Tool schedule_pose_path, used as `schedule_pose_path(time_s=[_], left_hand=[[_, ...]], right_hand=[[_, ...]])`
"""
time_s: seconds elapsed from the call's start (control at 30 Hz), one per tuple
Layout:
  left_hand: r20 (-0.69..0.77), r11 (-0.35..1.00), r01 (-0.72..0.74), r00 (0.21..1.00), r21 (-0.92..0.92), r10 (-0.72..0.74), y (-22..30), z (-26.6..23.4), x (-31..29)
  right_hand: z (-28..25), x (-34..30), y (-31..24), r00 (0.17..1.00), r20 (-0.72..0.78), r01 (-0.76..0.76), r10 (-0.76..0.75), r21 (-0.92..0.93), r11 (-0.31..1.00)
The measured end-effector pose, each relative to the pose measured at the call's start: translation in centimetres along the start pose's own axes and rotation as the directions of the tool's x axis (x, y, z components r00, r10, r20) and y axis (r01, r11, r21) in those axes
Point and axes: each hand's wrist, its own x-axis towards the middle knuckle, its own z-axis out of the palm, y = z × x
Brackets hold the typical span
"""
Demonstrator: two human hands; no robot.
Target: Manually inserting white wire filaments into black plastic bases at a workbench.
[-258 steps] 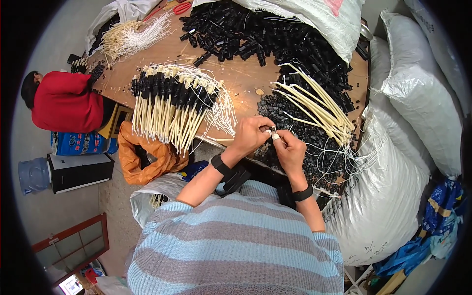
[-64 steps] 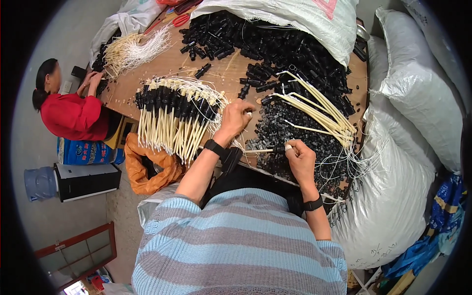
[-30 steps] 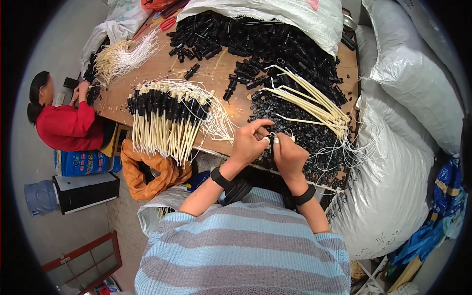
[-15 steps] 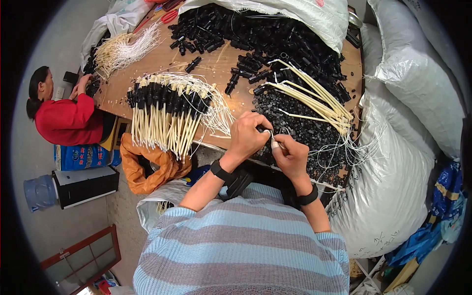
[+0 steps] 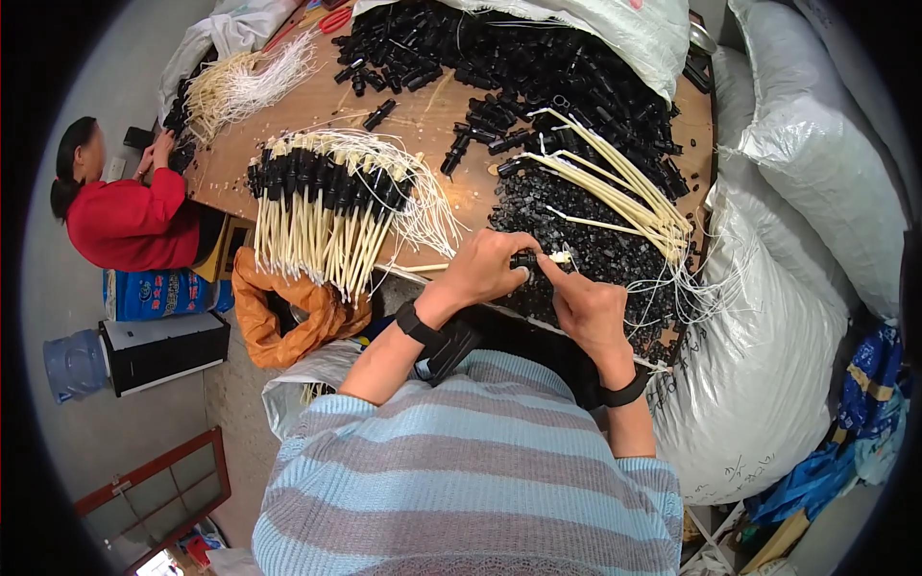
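Note:
My left hand [image 5: 488, 271] is closed round a short black tubular fitting [image 5: 524, 260] above the table's near edge. A small cream end piece [image 5: 560, 257] sticks out to the right of it. My right hand [image 5: 591, 302] has its index finger stretched out, its tip against the fitting's right end. Its other fingers are curled under, and whatever they hold is hidden. To the left lies a row of assembled pieces [image 5: 327, 206], with black bodies, cream tubes and white wires. On the right is a bundle of loose cream tubes [image 5: 624, 192] with white wires.
Small black parts [image 5: 538, 206] are heaped under the tubes. A larger pile of black fittings [image 5: 567, 86] spills from a white sack [image 5: 615, 29] behind. Full white sacks [image 5: 759, 365] stand at the right. An orange bag [image 5: 288, 326] lies below the table's left edge. A person in red [image 5: 130, 216] works at far left.
My right hand has gone from a pinch to a pointing index finger pressed on the fitting. The fitting now lies sideways, its cream end showing on the right.

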Motion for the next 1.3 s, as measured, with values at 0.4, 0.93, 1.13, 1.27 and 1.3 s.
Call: schedule_pose_path(time_s=[0.4,0.93,1.13,1.27,1.3], left_hand=[[-0.391,0.958,-0.171,0.885,0.23,0.252,-1.9,-1.7,-1.0],[-0.363,0.74,0.227,0.931,0.633,0.025,-7.2,-5.0,5.3],[-0.373,0.788,0.248,0.928,0.564,-0.025,-7.3,-4.2,5.1],[-0.46,0.866,0.147,0.882,0.477,0.104,-4.7,-3.5,2.9],[-0.491,0.883,0.109,0.858,0.456,0.148,-4.3,-3.3,2.3]], right_hand=[[2.1,2.5,-1.1,0.954,-0.263,-0.107,0.146,0.156,0.982],[-2.1,2.8,6.0,0.954,-0.254,-0.258,0.156,-0.441,0.86],[-3.3,3.1,7.4,0.977,-0.198,-0.167,0.073,-0.511,0.843],[-3.7,4.0,4.0,0.969,-0.133,0.143,-0.208,-0.384,0.912],[-3.2,3.8,3.5,0.969,-0.13,0.147,-0.21,-0.38,0.913]])
